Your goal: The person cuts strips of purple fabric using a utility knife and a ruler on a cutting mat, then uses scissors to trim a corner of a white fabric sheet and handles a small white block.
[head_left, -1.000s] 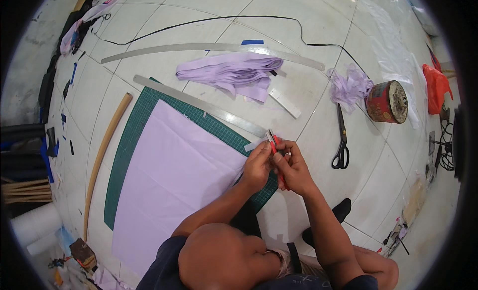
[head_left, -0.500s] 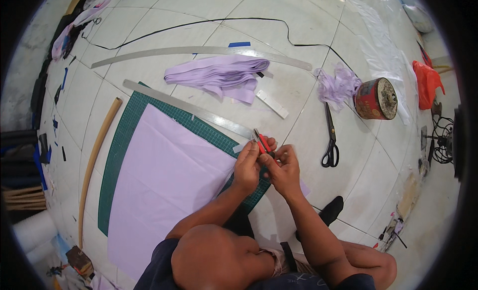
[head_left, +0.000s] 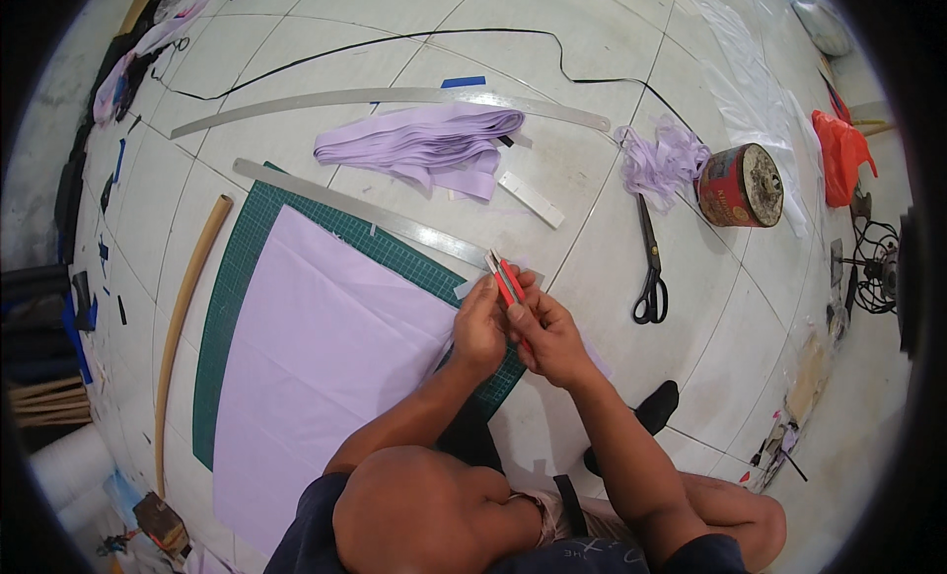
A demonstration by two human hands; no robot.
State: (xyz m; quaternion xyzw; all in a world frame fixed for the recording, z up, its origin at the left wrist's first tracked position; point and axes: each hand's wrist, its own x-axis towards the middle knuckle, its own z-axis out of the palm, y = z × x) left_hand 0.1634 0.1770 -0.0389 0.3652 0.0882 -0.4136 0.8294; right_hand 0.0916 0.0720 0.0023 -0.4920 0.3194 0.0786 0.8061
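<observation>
Seen from above, a person sits on a white tiled floor (head_left: pixel 612 249) and grips a slim red cutter (head_left: pixel 507 288) with both hands. The left hand (head_left: pixel 480 327) is closed on the cutter near its silver upper end; the right hand (head_left: pixel 546 339) wraps its fingers around the red handle lower down. The cutter tilts, its silver end up and to the left, above the right corner of a green cutting mat (head_left: pixel 229 303). A large sheet of lilac fabric (head_left: pixel 321 347) covers much of the mat and spills over its near edge. A steel ruler (head_left: pixel 355 209) slants along the mat's far side, its right end near the hands. Beyond it lie a folded lilac bundle (head_left: pixel 419 145), a white block (head_left: pixel 531 199) and a longer steel ruler (head_left: pixel 395 97). To the right, black-handled scissors (head_left: pixel 649 293) point toward a tangle of lilac strips (head_left: pixel 659 162), just beside a red tin (head_left: pixel 723 189). At left, a long tan tube (head_left: pixel 183 327) lies beside the mat.
</observation>
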